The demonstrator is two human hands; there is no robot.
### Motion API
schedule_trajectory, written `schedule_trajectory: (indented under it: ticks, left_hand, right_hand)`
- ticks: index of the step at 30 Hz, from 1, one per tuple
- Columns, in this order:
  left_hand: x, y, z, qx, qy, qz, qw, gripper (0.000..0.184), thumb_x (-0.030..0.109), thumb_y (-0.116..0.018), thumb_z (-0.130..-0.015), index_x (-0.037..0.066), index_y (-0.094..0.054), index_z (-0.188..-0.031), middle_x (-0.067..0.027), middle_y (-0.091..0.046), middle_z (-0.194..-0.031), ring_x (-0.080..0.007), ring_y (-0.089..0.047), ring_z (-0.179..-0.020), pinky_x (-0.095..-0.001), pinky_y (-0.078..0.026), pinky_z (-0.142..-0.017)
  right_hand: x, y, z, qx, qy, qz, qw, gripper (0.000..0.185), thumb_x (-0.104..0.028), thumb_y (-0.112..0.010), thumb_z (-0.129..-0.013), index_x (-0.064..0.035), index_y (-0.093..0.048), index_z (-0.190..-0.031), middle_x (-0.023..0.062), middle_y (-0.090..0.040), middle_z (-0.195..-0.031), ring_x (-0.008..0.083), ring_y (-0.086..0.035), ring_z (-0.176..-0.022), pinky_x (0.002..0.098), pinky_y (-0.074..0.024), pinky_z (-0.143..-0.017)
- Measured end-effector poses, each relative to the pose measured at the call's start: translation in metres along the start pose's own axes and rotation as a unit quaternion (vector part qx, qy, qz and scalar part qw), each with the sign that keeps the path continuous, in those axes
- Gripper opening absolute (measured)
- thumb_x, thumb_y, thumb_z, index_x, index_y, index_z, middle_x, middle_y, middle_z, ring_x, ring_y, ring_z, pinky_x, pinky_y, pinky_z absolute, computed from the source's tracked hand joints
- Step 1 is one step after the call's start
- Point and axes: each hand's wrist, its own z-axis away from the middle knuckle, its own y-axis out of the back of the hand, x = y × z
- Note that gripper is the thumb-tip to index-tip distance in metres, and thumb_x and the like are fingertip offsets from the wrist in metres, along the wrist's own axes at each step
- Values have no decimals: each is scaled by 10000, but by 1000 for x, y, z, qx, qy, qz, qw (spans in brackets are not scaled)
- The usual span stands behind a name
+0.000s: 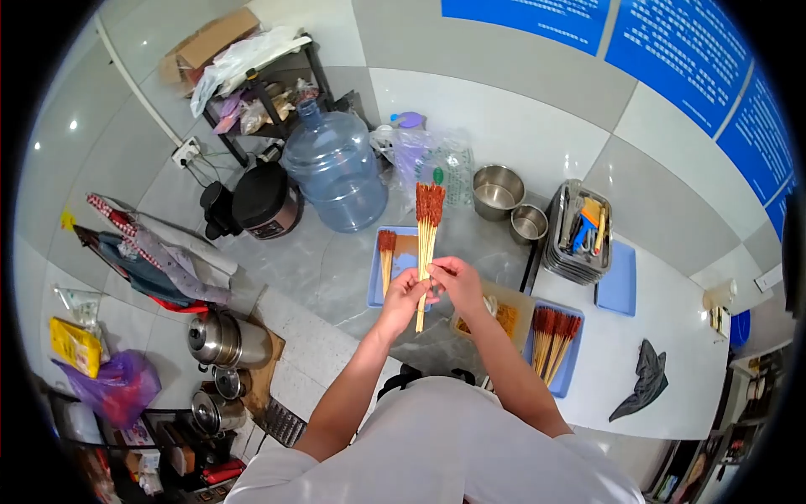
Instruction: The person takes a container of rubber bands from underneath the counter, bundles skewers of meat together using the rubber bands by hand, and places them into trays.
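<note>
In front of me, a bundle of skewers [429,206] with red-brown food at the top is held upright over the counter. My left hand [405,294] is closed around the lower part of the bare sticks. The fingers of my right hand [453,282] are closed on the sticks from the right side. Behind the bundle lies a blue tray [405,244] with a smaller group of skewers [386,249] on its left. Beside my right forearm is a pale container [522,309] of orange-yellow bits, partly hidden by the arm.
Another blue tray [574,357] holds several skewers at right. Behind it stand stacked metal trays [579,260] with tools, and a flat blue tray [617,281]. Two steel pots [499,191], a water jug [336,168] and a rice cooker [264,202] line the back. A dark cloth [645,382] lies right.
</note>
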Motion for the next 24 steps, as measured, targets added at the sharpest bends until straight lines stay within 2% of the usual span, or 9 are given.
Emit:
schedule_trajectory:
  ticks: [4, 7, 10, 14, 20, 24]
  left_hand:
    - [-3, -15, -2, 28, 3, 45, 999, 98, 116, -527, -976, 43, -579, -1018, -14, -606, -866, -66, -557, -709, -286, -567, -673]
    - [0, -26, -2, 32, -1, 71, 997, 126, 152, -499, -995, 49, -569, -1010, -3, -592, -832, -55, -541, -675, -261, -552, -602]
    - [10, -35, -2, 10, -21, 30, 999, 133, 163, -497, -997, 50, -566, -1013, 5, -582, -792, -45, -531, -647, -250, -543, -563]
    - [18, -40, -7, -10, -50, -2, 999, 140, 170, -497, -998, 48, -564, -1016, 12, -570, -760, -36, -523, -631, -244, -537, -537]
    - [32, -66, -4, -1, -37, 49, 998, 152, 181, -488, -1000, 44, -554, -994, -15, -600, -844, -57, -553, -680, -233, -518, -524]
    - [24, -82, -10, -39, -60, 17, 997, 154, 174, -471, -1002, 42, -549, -989, -21, -602, -840, -75, -562, -687, -242, -513, -521]
  right_hand:
    - [-5, 9, 6, -4, -26, -21, 999, 170, -142, -674, -887, -1, -661, -981, 11, -634, -769, 69, -551, -644, 220, -447, -564]
    - [-10, 11, 10, 19, -55, -103, 993, 171, -152, -662, -895, -4, -655, -980, 15, -634, -765, 81, -559, -635, 222, -456, -579]
    - [-24, 14, 11, 8, -50, -119, 992, 177, -147, -653, -898, 10, -643, -979, 19, -631, -761, 87, -558, -630, 221, -456, -580]
    - [-48, 13, 15, 13, -30, -75, 997, 174, -131, -639, -900, 23, -631, -982, 26, -629, -759, 88, -556, -626, 226, -462, -582]
    - [-59, 20, 25, 23, -3, -134, 991, 141, -108, -620, -905, 20, -609, -963, 38, -626, -755, 91, -570, -611, 225, -466, -567]
    - [-64, 32, 38, 84, 53, -109, 989, 119, -102, -617, -913, 12, -587, -925, 43, -623, -753, 98, -584, -581, 227, -469, -536]
